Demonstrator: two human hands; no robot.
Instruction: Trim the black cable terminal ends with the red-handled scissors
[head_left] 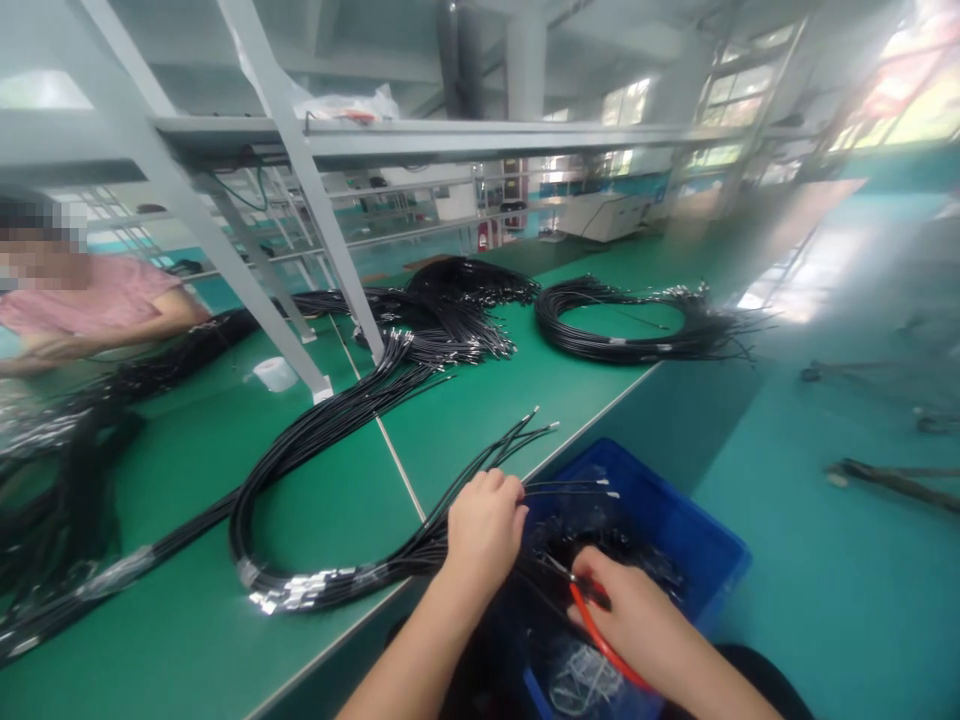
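My left hand (486, 522) is closed around several thin black cables, just past the table's front edge. Their metal-tipped ends stick out beyond my fingers. The held cables belong to a curved bundle of black cables (251, 500) lying on the green table, with silvery fittings along its near side. In my right hand (619, 605) is a pair of red-handled cutting pliers (600, 640), its metal tip pointing toward the cables near my left hand. Whether the jaws touch a cable I cannot tell. Below both hands stands a blue bin (709, 570) holding dark scraps and a clear tangle.
A coiled cable bundle (547, 325) and a heap of cables (465, 280) lie farther back on the green table (480, 400). Grey shelf posts (330, 200) rise from it, beside a white roll (275, 374). A person in a pink top (112, 295) sits at the left.
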